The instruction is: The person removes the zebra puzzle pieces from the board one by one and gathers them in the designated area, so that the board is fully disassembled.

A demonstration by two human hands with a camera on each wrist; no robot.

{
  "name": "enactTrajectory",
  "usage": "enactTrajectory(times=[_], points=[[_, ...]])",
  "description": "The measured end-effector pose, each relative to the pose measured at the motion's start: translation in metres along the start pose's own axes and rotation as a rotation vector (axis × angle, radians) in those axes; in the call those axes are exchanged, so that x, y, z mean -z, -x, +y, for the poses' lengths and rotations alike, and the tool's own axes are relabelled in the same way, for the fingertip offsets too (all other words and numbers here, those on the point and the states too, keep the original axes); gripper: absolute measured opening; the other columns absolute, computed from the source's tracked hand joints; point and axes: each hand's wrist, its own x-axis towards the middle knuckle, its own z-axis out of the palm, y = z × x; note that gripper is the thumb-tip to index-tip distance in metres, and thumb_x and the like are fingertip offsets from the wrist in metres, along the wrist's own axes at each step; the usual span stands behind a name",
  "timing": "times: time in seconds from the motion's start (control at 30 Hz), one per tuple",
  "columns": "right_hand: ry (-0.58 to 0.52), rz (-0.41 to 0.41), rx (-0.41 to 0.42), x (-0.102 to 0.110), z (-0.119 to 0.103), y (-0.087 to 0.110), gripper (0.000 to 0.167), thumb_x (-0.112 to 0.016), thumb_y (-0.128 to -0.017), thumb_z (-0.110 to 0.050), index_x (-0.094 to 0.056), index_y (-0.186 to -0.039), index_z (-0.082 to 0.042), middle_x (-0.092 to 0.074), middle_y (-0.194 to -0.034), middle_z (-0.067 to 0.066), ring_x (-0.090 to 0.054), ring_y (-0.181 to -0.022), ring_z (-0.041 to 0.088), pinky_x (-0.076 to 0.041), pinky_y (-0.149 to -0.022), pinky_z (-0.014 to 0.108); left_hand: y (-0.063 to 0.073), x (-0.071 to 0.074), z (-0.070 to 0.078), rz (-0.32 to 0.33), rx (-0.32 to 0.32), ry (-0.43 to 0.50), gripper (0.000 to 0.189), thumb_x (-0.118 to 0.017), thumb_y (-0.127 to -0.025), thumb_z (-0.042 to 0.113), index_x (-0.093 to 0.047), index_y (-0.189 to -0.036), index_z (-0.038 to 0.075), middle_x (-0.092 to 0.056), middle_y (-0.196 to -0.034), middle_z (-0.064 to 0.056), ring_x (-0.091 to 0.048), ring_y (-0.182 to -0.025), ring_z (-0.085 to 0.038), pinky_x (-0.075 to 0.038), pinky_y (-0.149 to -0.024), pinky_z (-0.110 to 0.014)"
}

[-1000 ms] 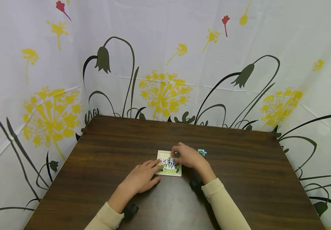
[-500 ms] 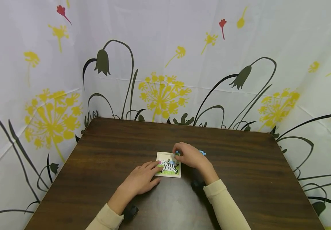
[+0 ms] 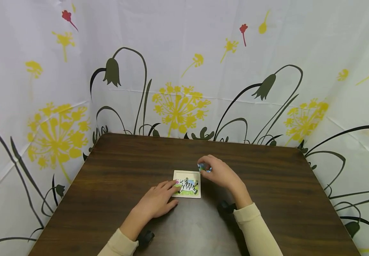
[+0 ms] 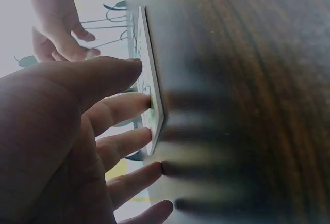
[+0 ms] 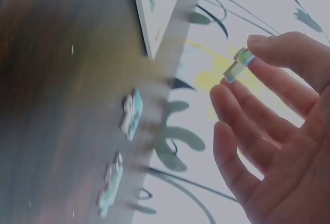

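A small wooden jigsaw puzzle board (image 3: 185,174) lies mid-table. Its lower part shows a zebra on green; a stretch of bare wood runs along the top. My left hand (image 3: 159,201) rests with spread fingers over the board's left side, and in the left wrist view fingertips touch the board (image 4: 150,69). Just beyond the board's upper right corner, my right hand (image 3: 221,174) pinches a puzzle piece (image 5: 238,66) between thumb and index finger. Two more loose pieces, one blue puzzle piece (image 5: 135,114) and one pale green-blue puzzle piece (image 5: 110,188), lie on the table in the right wrist view.
The dark wood-grain table (image 3: 133,160) extends around the board on all sides. A white curtain (image 3: 171,53) printed with flowers hangs behind the table and along its sides. Black wrist bands (image 3: 146,237) sit at both wrists.
My right hand has moved from the board's upper right part to the right, off the board, with a puzzle piece pinched. The left hand stays on the board. The head view has shifted slightly.
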Motion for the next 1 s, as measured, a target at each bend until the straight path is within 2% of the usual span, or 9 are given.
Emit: enactTrajectory(times=[0.17,0.33,0.57,0.73,1.0], points=[[-0.021,0.032,-0.022,0.016,0.012,0.01,0.033,-0.075,-0.101,-0.019,-0.07,-0.133,-0.016,-0.07,-0.124,0.003,-0.068,-0.098,0.02,-0.056,-0.082,0.037,-0.004,0.002,0.002,0.0,0.0,-0.001,0.049,-0.071,-0.105,0.039,-0.064,-0.15,0.019,-0.05,-0.165,-0.009,-0.048,-0.152,-0.036,-0.045,-0.116,-0.064],[-0.075,0.045,-0.079,0.03,0.026,0.02,0.033,-0.073,-0.102,-0.016,-0.068,-0.135,-0.012,-0.072,-0.123,0.006,-0.069,-0.098,0.017,-0.058,-0.082,0.039,-0.006,0.005,0.0,-0.017,0.01,0.008,0.046,-0.069,-0.106,0.039,-0.065,-0.148,0.02,-0.052,-0.164,-0.008,-0.048,-0.151,-0.036,-0.044,-0.116,-0.065],[-0.094,0.069,-0.18,0.046,0.047,0.035,0.034,-0.072,-0.104,-0.016,-0.067,-0.136,-0.009,-0.07,-0.131,0.013,-0.073,-0.11,0.028,-0.062,-0.089,0.048,-0.011,0.01,0.0,-0.024,0.009,-0.004,0.044,-0.066,-0.108,0.039,-0.067,-0.146,0.019,-0.058,-0.156,-0.008,-0.054,-0.145,-0.037,-0.046,-0.116,-0.063],[-0.094,0.057,-0.219,0.054,0.066,0.042,0.034,-0.072,-0.104,-0.017,-0.067,-0.135,-0.004,-0.071,-0.13,0.017,-0.074,-0.114,0.034,-0.062,-0.091,0.052,-0.015,0.014,0.0,-0.029,0.016,0.003,0.044,-0.067,-0.107,0.04,-0.067,-0.145,0.018,-0.06,-0.154,-0.008,-0.056,-0.142,-0.035,-0.045,-0.117,-0.062],[-0.001,-0.005,-0.278,0.056,0.086,0.048,0.032,-0.072,-0.103,-0.018,-0.068,-0.131,-0.002,-0.072,-0.13,0.024,-0.069,-0.121,0.042,-0.057,-0.098,0.059,-0.016,0.013,-0.001,-0.048,0.022,0.01,0.044,-0.066,-0.108,0.04,-0.066,-0.146,0.018,-0.059,-0.154,-0.007,-0.057,-0.142,-0.033,-0.045,-0.117,-0.061]])
